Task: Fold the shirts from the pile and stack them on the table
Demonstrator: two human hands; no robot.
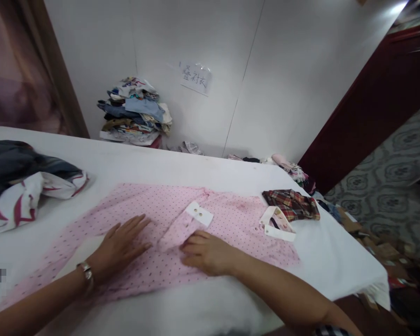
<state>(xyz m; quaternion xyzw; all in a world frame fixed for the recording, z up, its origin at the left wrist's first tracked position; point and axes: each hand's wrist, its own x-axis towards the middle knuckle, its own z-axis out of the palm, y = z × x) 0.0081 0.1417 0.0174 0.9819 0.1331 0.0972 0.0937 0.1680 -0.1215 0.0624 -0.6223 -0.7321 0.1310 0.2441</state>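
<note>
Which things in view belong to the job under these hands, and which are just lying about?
In the job: pink dotted shirt, its white cuff and white collar; left hand, right hand.
Lying about: plaid garment, clothes stack, dark garment, red-patterned white garment.

Shirt (pixel 238 228) pink with dark dots; collar (pixel 280 233), cuff (pixel 206 218) white. Second garment (pixel 292 204) red plaid. Tablecloth (pixel 196 169) white.

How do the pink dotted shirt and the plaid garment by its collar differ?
The pink dotted shirt is spread wide; the plaid garment lies compact, folded or bunched. The pink dotted shirt has small dark dots; the plaid garment, reddish checks. Both lie on the white-covered table.
</note>
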